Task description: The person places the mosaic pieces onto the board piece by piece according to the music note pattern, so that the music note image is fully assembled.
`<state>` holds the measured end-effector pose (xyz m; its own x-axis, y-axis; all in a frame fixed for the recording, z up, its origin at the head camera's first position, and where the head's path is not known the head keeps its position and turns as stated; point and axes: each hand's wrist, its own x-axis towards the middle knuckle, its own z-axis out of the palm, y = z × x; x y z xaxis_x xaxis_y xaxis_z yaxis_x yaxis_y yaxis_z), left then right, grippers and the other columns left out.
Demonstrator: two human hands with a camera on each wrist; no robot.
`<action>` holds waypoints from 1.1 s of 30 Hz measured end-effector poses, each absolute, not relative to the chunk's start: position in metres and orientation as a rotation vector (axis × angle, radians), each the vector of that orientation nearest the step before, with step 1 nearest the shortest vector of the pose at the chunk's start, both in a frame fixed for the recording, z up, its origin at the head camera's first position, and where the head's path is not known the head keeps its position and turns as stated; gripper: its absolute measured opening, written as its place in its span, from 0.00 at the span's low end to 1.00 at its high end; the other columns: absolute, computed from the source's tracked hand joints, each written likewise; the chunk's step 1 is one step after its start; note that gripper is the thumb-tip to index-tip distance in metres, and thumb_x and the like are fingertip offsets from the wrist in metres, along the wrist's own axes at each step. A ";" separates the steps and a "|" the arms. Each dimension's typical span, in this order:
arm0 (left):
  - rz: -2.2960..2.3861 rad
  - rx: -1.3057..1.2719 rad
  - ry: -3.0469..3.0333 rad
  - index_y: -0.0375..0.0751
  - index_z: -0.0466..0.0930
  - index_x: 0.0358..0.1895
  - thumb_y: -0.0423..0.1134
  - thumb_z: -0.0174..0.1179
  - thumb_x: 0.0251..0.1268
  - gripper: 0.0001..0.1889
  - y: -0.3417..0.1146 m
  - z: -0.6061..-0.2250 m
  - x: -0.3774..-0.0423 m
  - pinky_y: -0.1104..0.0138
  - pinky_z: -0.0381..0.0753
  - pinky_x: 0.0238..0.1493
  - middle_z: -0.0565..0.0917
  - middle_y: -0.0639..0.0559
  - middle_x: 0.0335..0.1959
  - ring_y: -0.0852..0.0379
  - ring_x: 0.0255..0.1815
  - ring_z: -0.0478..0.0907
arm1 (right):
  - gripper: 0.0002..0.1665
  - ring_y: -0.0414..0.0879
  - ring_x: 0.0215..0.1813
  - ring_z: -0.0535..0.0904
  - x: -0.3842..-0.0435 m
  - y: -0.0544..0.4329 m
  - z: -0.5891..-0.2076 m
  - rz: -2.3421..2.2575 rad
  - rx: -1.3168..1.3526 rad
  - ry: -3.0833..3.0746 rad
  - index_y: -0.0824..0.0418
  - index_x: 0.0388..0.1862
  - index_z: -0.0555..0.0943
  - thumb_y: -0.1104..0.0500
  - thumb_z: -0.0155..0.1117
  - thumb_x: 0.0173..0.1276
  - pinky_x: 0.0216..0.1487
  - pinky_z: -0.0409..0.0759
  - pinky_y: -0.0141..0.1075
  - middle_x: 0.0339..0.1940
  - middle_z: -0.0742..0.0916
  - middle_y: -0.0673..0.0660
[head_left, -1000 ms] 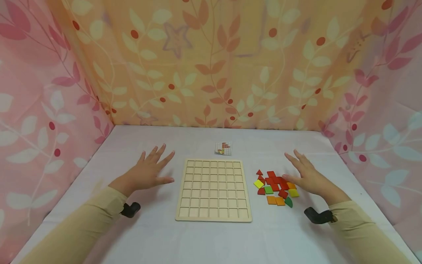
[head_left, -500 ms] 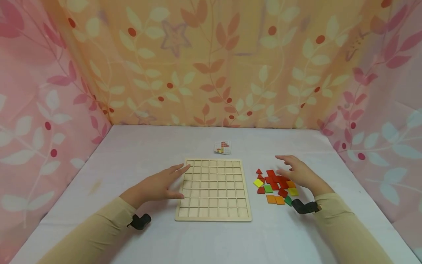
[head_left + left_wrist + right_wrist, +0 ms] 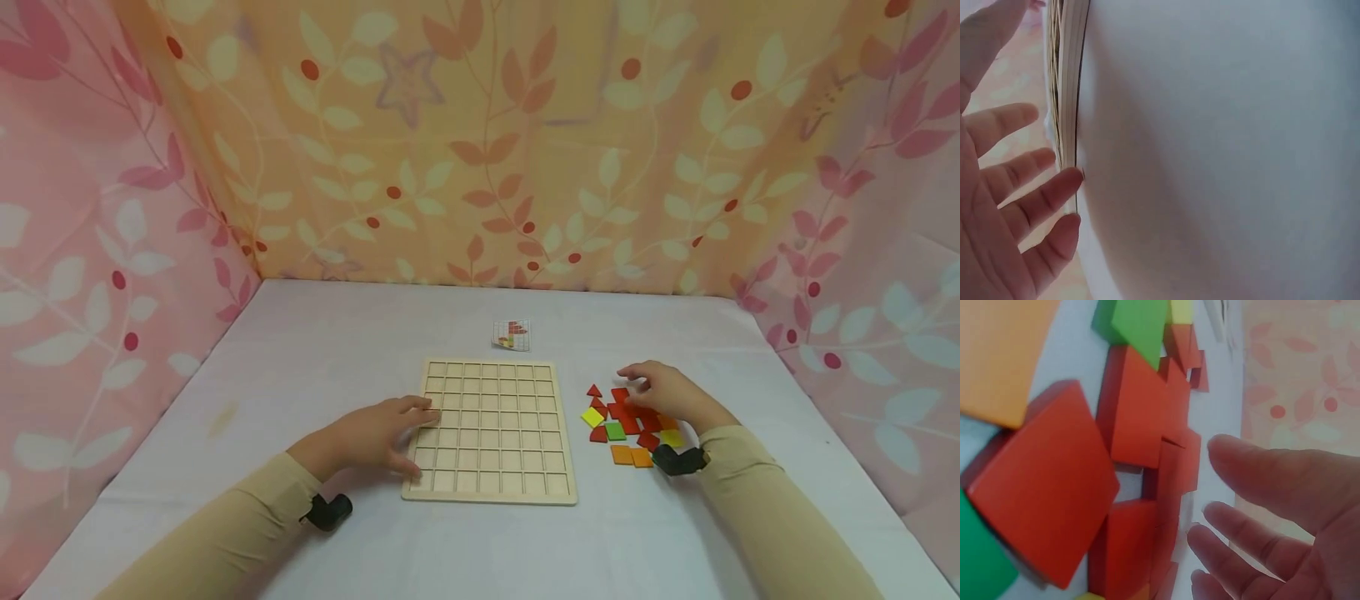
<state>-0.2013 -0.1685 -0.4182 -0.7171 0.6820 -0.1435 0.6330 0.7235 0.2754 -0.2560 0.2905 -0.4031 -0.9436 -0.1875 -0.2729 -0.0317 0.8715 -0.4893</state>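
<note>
A pale wooden grid board [image 3: 491, 432] lies flat on the table. At its left side is my left hand [image 3: 371, 437], thumb and fingers spread over the rim; in the left wrist view the fingertips [image 3: 1069, 181] sit at the board's side edge [image 3: 1070, 81]. Whether they press on it I cannot tell. Over the far part of the coloured tiles hovers my right hand [image 3: 671, 393], holding nothing. The right wrist view has its thumb [image 3: 1260, 475] apart from the fingers, beside several red tiles [image 3: 1047, 487]. The hand hides some tiles in the head view.
Behind the board lies a small printed card [image 3: 512, 335] with a coloured grid picture. Among the loose tiles are orange squares [image 3: 622, 454], a yellow square [image 3: 592, 417] and a green square [image 3: 615, 431]. Patterned cloth walls [image 3: 480, 167] border the table's back and sides.
My left hand has moved right and nearer, from beside the board onto its left edge. My right hand has moved left over the tiles, its fingers more bent. Board and tiles look unmoved.
</note>
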 end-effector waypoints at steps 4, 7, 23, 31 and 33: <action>0.298 1.083 2.608 0.51 0.56 0.70 0.71 0.58 0.41 0.50 -0.168 -0.420 -0.201 0.54 0.57 0.65 0.52 0.49 0.72 0.48 0.70 0.52 | 0.24 0.52 0.45 0.72 -0.258 0.290 -0.407 -0.684 -0.130 2.725 0.58 0.55 0.76 0.58 0.66 0.58 0.44 0.78 0.42 0.45 0.78 0.59; 0.305 1.096 2.560 0.51 0.54 0.71 0.70 0.58 0.40 0.52 -0.168 -0.422 -0.200 0.54 0.55 0.66 0.47 0.51 0.73 0.50 0.72 0.47 | 0.20 0.51 0.43 0.72 -0.257 0.291 -0.410 -0.682 -0.128 2.723 0.59 0.51 0.78 0.59 0.66 0.58 0.44 0.77 0.42 0.42 0.78 0.58; 0.307 1.106 2.520 0.57 0.45 0.72 0.71 0.62 0.29 0.60 -0.166 -0.419 -0.197 0.51 0.53 0.65 0.39 0.50 0.74 0.46 0.72 0.44 | 0.13 0.51 0.43 0.72 -0.267 0.297 -0.411 -0.778 -0.088 2.652 0.58 0.43 0.78 0.58 0.65 0.60 0.45 0.75 0.44 0.38 0.79 0.56; 0.314 1.099 2.505 0.57 0.46 0.72 0.70 0.63 0.29 0.60 -0.165 -0.418 -0.198 0.50 0.53 0.65 0.39 0.49 0.74 0.47 0.72 0.42 | 0.10 0.51 0.42 0.72 -0.272 0.303 -0.416 -0.844 -0.077 2.640 0.57 0.38 0.76 0.58 0.65 0.59 0.43 0.75 0.40 0.37 0.80 0.55; 0.308 1.101 2.507 0.57 0.46 0.72 0.70 0.63 0.29 0.60 -0.165 -0.418 -0.198 0.51 0.53 0.65 0.39 0.49 0.74 0.47 0.72 0.42 | 0.10 0.50 0.41 0.72 -0.273 0.304 -0.417 -0.869 -0.080 2.634 0.58 0.39 0.76 0.58 0.65 0.59 0.43 0.75 0.39 0.36 0.80 0.55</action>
